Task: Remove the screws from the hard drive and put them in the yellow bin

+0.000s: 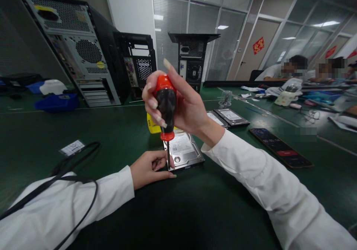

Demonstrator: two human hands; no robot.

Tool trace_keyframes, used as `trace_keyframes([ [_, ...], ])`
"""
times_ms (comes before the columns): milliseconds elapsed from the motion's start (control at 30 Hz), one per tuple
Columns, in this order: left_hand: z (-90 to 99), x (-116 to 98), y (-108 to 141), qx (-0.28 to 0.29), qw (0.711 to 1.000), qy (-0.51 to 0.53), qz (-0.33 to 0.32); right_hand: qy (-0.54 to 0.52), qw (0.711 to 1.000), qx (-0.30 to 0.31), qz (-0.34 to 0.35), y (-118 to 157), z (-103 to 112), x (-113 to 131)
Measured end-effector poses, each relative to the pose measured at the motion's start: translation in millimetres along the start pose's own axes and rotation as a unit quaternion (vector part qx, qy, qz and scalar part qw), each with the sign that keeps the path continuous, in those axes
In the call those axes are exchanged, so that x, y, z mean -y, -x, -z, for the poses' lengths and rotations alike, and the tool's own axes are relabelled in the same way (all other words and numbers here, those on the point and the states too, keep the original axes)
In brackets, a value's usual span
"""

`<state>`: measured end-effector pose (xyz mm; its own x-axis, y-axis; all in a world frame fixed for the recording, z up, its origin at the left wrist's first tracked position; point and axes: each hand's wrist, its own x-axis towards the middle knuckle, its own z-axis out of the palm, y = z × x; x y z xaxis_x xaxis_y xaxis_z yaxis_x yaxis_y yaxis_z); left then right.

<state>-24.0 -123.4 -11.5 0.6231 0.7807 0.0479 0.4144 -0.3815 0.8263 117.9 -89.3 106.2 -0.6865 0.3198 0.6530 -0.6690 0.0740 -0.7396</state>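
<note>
A silver hard drive point(185, 150) lies label up on the green table. My right hand point(181, 101) is wrapped round the red and black handle of a screwdriver point(166, 107), held upright. Its thin shaft points down to the drive's near left corner; whether the tip sits in a screw is too small to tell. At that same corner my left hand point(152, 168) grips the drive's left edge, with thumb and fingers on either side of the shaft. A yellow object point(153, 124) stands just behind the drive, partly hidden by my right hand.
Open computer cases point(107, 64) stand at the back. Two more drives point(232, 116) and a clear cup point(225, 98) lie behind right. A phone point(280, 148) is at right, a blue tray point(57, 102) at left. Black cable point(75, 164) crosses my left sleeve. People sit far right.
</note>
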Motion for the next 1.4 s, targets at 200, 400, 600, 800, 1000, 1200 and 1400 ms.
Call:
trace_keyframes([
  [200,-0.5,-0.5,-0.4,0.002,1.0,0.001,-0.004,0.034,0.999,0.014,-0.023,3.6,-4.8,11.3],
  [400,-1.0,-3.1,0.3,-0.003,1.0,0.009,0.003,0.054,0.997,-0.018,0.044,1.8,-9.8,3.8],
  [600,-0.6,-1.4,0.2,-0.002,1.0,0.015,0.0,0.037,0.999,0.007,0.028,0.1,-6.1,2.2],
  [800,-0.4,-1.8,0.1,0.0,1.0,0.024,-0.002,0.03,0.999,-0.014,0.014,-0.4,3.0,3.9],
  [1000,0.1,-2.5,0.1,0.001,1.0,0.015,0.001,0.016,1.0,-0.006,0.01,0.2,2.4,-0.3],
  [1200,1.2,-7.1,0.1,0.005,1.0,0.005,0.004,0.002,1.0,-0.007,-0.003,3.5,-4.4,-3.5],
  [1400,3.0,-7.7,0.2,0.013,0.999,0.032,-0.011,0.017,0.997,-0.066,-0.018,3.8,-1.5,-2.6],
])
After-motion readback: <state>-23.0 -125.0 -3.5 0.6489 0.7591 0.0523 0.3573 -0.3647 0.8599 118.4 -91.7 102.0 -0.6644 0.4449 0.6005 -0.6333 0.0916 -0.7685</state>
